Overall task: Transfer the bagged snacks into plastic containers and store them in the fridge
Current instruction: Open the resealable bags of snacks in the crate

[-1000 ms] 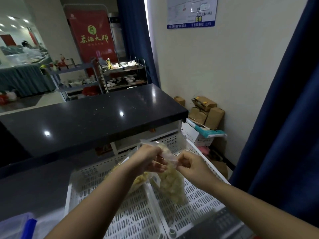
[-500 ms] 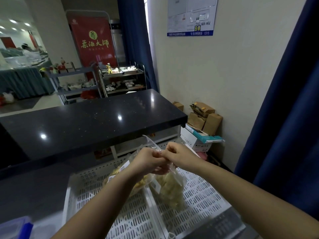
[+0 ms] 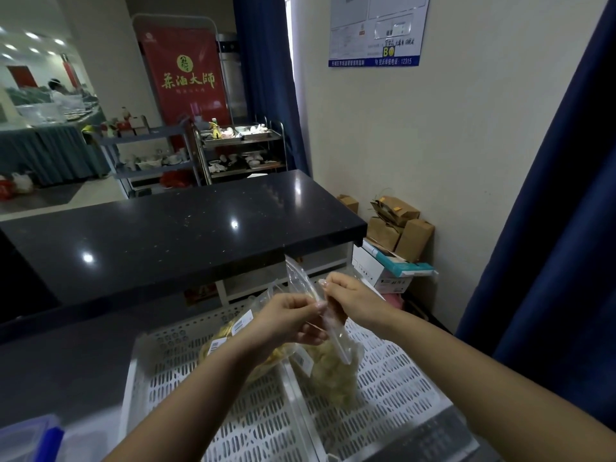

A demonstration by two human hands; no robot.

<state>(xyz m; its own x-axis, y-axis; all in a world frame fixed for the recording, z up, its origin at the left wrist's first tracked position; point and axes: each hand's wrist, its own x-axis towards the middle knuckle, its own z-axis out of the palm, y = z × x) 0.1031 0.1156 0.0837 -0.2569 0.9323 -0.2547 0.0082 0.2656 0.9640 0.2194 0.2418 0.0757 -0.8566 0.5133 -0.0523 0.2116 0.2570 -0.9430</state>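
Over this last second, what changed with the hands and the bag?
The hands closed together at the bag's top, then the right hand rose slightly, pulling at the mouth. Left hand keeps pinching the clear snack bag. The second bag and white perforated trays stayed put.

— What stands beyond the black countertop (image 3: 186,241)?
— A red banner (image 3: 186,71) with gold characters, and a metal cart (image 3: 241,151) of dishes beside grey shelving (image 3: 146,151).
— And on the right?
— Brown cardboard boxes (image 3: 396,225) piled against the wall (under a blue-edged notice (image 3: 378,30)), with a dark blue curtain (image 3: 550,208) nearby.
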